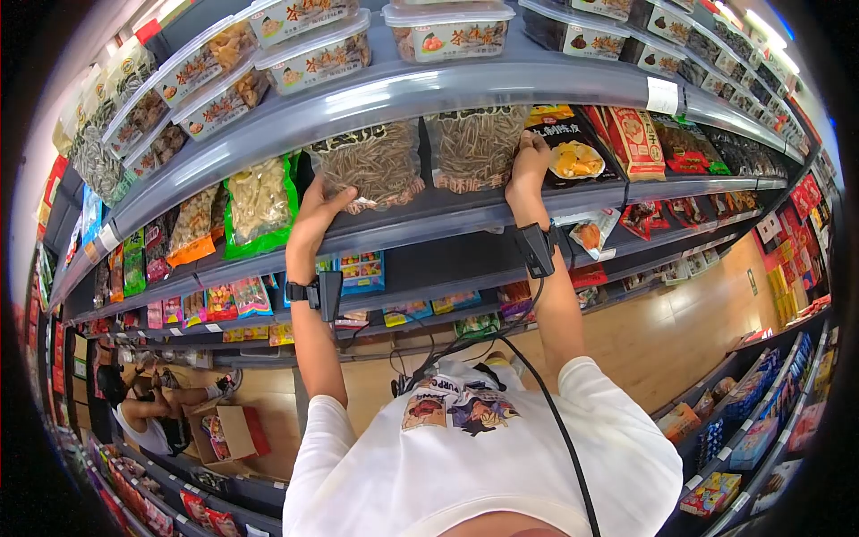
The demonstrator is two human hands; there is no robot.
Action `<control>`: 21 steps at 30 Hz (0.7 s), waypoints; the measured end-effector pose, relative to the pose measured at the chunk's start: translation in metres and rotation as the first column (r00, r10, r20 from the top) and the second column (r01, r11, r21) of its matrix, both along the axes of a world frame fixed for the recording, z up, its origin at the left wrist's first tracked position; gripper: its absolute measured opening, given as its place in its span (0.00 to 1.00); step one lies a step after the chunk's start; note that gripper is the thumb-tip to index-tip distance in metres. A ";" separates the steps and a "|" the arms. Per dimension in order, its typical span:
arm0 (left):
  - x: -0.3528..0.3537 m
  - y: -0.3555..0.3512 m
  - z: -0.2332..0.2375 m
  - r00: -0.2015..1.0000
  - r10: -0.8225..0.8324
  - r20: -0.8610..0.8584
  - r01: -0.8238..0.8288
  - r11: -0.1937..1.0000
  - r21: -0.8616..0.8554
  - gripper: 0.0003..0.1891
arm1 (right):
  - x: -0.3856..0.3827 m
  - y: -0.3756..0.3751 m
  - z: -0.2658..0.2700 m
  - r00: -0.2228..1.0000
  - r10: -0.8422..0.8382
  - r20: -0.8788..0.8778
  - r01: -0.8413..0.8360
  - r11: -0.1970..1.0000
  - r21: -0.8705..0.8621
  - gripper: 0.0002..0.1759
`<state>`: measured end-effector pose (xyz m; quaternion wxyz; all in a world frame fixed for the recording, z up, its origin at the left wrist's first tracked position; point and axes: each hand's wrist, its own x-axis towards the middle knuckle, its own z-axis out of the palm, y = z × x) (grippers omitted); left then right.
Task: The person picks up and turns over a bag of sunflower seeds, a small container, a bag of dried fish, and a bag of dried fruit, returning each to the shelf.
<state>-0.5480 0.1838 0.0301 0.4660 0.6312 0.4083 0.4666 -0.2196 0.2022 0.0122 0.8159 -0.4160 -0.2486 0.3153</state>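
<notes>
Both my arms reach out to a grey shelf (420, 219) of hanging snack bags. My left hand (313, 219) grips the lower left corner of a clear bag of brown dried strips (371, 166), thumb in front. My right hand (528, 170) holds the right edge of a second clear bag of dried strips (474, 148), just beside a black bag with a yellow picture (573, 152). The two clear bags hang side by side. Each wrist carries a black device (537, 249) with a cable running down to my white T-shirt.
A green-edged bag (259, 204) hangs left of my left hand; red packets (637, 139) hang to the right. Lidded plastic boxes (447, 31) fill the shelf above. Another person (148, 416) crouches by an open cardboard box (234, 434) at lower left. A second shelf row (761, 421) lines the wooden aisle.
</notes>
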 end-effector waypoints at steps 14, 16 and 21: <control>0.006 0.000 0.001 0.989 0.102 -0.105 -0.098 0.994 0.040 0.24 | 0.003 0.004 -0.007 0.994 -0.031 0.104 0.030 1.000 0.008 0.11; 0.006 0.003 0.000 0.987 0.107 -0.124 -0.098 0.992 0.073 0.23 | 0.003 0.006 -0.008 0.996 -0.021 0.082 0.017 0.999 0.050 0.13; 0.006 0.010 0.001 0.986 0.148 -0.077 -0.147 0.989 0.018 0.22 | -0.009 -0.014 0.017 0.987 0.070 0.142 -0.074 0.997 0.021 0.20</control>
